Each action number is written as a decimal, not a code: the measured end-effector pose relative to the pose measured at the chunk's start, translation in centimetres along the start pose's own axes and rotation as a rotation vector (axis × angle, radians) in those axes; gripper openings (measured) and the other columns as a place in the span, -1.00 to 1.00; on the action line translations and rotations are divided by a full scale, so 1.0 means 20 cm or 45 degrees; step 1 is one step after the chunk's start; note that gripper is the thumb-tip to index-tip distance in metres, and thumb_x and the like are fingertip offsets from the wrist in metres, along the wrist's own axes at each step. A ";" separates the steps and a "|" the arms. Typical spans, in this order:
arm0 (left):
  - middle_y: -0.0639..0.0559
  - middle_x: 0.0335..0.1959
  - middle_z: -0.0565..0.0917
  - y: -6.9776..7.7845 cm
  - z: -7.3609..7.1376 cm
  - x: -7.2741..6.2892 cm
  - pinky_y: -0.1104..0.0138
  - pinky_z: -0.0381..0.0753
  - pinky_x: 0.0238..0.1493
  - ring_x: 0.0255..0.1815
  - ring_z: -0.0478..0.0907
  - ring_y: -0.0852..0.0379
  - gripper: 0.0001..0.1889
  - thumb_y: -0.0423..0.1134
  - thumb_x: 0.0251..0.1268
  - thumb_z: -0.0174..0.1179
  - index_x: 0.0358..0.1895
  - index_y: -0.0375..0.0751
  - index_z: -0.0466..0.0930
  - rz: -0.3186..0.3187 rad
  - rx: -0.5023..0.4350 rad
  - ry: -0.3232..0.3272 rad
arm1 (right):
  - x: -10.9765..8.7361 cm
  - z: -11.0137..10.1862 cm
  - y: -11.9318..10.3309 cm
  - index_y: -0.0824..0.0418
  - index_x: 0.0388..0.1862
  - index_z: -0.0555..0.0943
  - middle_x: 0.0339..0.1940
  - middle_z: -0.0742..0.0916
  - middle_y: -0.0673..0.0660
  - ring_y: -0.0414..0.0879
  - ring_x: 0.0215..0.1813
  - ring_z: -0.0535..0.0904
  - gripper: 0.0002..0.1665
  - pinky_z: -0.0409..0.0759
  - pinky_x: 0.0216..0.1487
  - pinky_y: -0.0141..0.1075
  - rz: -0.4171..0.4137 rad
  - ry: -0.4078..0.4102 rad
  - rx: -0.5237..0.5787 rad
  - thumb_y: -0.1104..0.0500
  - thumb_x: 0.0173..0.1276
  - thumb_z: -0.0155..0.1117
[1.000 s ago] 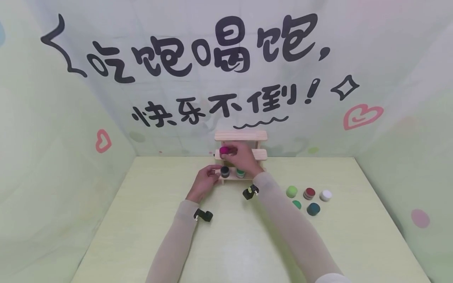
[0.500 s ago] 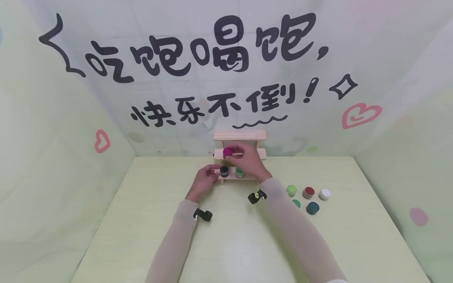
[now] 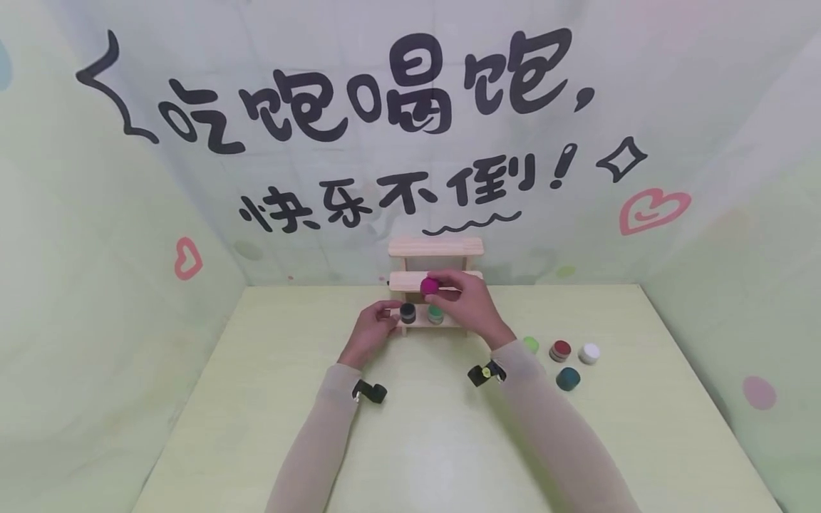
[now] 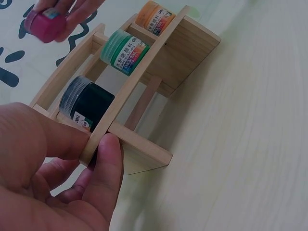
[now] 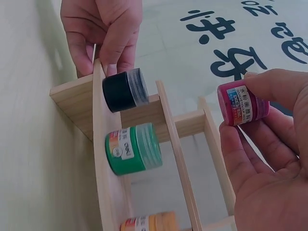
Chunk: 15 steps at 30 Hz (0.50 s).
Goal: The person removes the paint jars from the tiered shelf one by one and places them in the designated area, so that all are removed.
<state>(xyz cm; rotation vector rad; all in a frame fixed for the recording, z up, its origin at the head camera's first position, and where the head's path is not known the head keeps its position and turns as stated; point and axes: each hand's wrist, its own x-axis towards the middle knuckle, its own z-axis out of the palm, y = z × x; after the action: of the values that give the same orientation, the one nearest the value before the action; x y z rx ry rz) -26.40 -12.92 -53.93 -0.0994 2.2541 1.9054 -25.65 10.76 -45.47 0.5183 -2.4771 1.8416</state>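
Note:
My right hand (image 3: 471,299) holds a magenta paint jar (image 5: 236,103) between thumb and fingers, in front of the middle tier of a small wooden shelf (image 3: 436,246). In the left wrist view the magenta jar appears at the upper left, apart from the shelf. My left hand (image 3: 370,329) pinches the left end of the bottom tier with thumb and fingers. On that tier stand a black paint jar (image 4: 86,103), a green paint jar (image 4: 125,52) and an orange paint jar (image 4: 155,18). The orange one is hidden behind my right hand in the head view.
To the right on the table (image 3: 410,442) stand a light green jar (image 3: 531,345), partly behind my sleeve, a dark red jar (image 3: 560,350), a white jar (image 3: 589,353) and a dark teal jar (image 3: 568,378). A printed cloth wall (image 3: 333,263) rises behind the shelf.
My right hand has moved right and a little down, toward me, with the magenta jar, away from the middle tier's left end. My left hand keeps its grip on the shelf.

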 end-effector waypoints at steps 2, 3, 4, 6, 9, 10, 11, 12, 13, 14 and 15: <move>-0.05 -0.12 0.53 -0.01 0.00 0.00 0.37 0.81 -0.08 -0.20 0.59 0.16 -0.67 -0.40 0.46 0.26 0.23 -0.14 0.69 0.002 -0.023 -0.005 | -0.04 -0.02 0.01 0.19 0.27 0.69 0.19 0.76 0.20 0.10 0.17 0.78 -0.50 0.78 0.19 -0.29 0.007 0.010 -0.010 0.23 0.35 0.54; -0.05 -0.14 0.53 -0.01 0.00 0.00 0.36 0.81 -0.07 -0.21 0.60 0.16 -0.67 -0.41 0.46 0.26 0.22 -0.15 0.69 0.004 -0.034 -0.006 | -0.05 -0.03 0.02 0.18 0.27 0.69 0.19 0.75 0.20 0.09 0.16 0.79 -0.50 0.78 0.19 -0.28 0.012 0.013 -0.021 0.22 0.35 0.54; -0.04 -0.15 0.53 -0.01 0.01 -0.01 0.35 0.81 -0.06 -0.22 0.60 0.16 -0.67 -0.41 0.46 0.26 0.22 -0.15 0.70 0.008 -0.038 -0.004 | -0.07 -0.04 0.02 0.16 0.27 0.69 0.19 0.75 0.19 0.08 0.16 0.79 -0.50 0.78 0.19 -0.29 0.016 0.014 -0.036 0.20 0.36 0.54; -0.04 -0.14 0.51 -0.01 0.01 -0.01 0.33 0.82 -0.05 -0.22 0.60 0.17 -0.67 -0.42 0.45 0.27 0.21 -0.14 0.70 0.011 -0.045 -0.002 | -0.09 -0.06 0.03 0.15 0.27 0.69 0.19 0.75 0.18 0.08 0.15 0.79 -0.49 0.78 0.19 -0.28 0.022 0.023 -0.042 0.20 0.35 0.55; -0.05 -0.12 0.50 -0.01 0.01 -0.01 0.32 0.83 -0.03 -0.21 0.61 0.16 -0.66 -0.43 0.44 0.27 0.22 -0.15 0.70 0.018 -0.046 -0.002 | -0.13 -0.08 0.04 0.17 0.26 0.70 0.19 0.76 0.20 0.10 0.16 0.78 -0.50 0.77 0.20 -0.29 -0.005 0.031 -0.036 0.24 0.35 0.54; -0.05 -0.10 0.50 -0.01 0.01 -0.01 0.32 0.83 -0.03 -0.20 0.62 0.16 -0.66 -0.43 0.44 0.27 0.22 -0.15 0.70 0.020 -0.045 -0.002 | -0.14 -0.09 0.04 0.18 0.26 0.70 0.18 0.77 0.21 0.11 0.16 0.78 -0.51 0.77 0.20 -0.30 -0.015 0.037 -0.031 0.26 0.35 0.54; -0.06 -0.09 0.50 -0.01 0.00 -0.01 0.32 0.83 -0.02 -0.19 0.62 0.15 -0.66 -0.43 0.44 0.27 0.22 -0.15 0.69 0.020 -0.045 -0.002 | -0.15 -0.10 0.04 0.19 0.25 0.70 0.16 0.77 0.21 0.12 0.16 0.77 -0.51 0.77 0.20 -0.31 -0.023 0.043 -0.022 0.28 0.34 0.54; -0.07 -0.07 0.50 -0.01 0.00 -0.01 0.33 0.83 -0.02 -0.17 0.63 0.15 -0.65 -0.43 0.44 0.27 0.22 -0.15 0.69 0.020 -0.045 -0.003 | -0.16 -0.11 0.05 0.21 0.24 0.70 0.15 0.78 0.23 0.13 0.16 0.77 -0.51 0.77 0.20 -0.33 -0.036 0.048 -0.016 0.30 0.33 0.53; -0.08 -0.06 0.50 0.00 0.00 -0.01 0.34 0.83 -0.03 -0.16 0.63 0.15 -0.65 -0.43 0.44 0.27 0.22 -0.16 0.69 0.019 -0.046 -0.004 | -0.16 -0.12 0.05 0.23 0.24 0.70 0.14 0.78 0.24 0.14 0.17 0.76 -0.52 0.76 0.19 -0.35 -0.045 0.052 -0.014 0.31 0.33 0.53; -0.08 -0.04 0.50 0.00 0.00 -0.01 0.34 0.83 -0.03 -0.15 0.63 0.14 -0.65 -0.43 0.43 0.27 0.23 -0.15 0.69 0.015 -0.046 -0.004 | -0.17 -0.12 0.05 0.25 0.24 0.69 0.13 0.78 0.25 0.15 0.17 0.75 -0.51 0.76 0.19 -0.37 -0.051 0.054 -0.010 0.32 0.33 0.53; -0.08 -0.03 0.50 0.00 0.00 -0.01 0.35 0.82 -0.04 -0.14 0.63 0.14 -0.65 -0.43 0.43 0.27 0.22 -0.15 0.70 0.014 -0.043 -0.002 | -0.18 -0.13 0.05 0.26 0.24 0.69 0.13 0.78 0.27 0.16 0.17 0.74 -0.51 0.76 0.19 -0.38 -0.053 0.053 -0.004 0.32 0.33 0.53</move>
<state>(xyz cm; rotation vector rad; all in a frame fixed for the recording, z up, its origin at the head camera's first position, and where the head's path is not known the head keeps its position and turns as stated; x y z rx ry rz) -26.24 -12.88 -53.90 -0.0903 2.2262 1.9486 -22.98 14.40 -46.38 0.5212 -2.4235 1.8140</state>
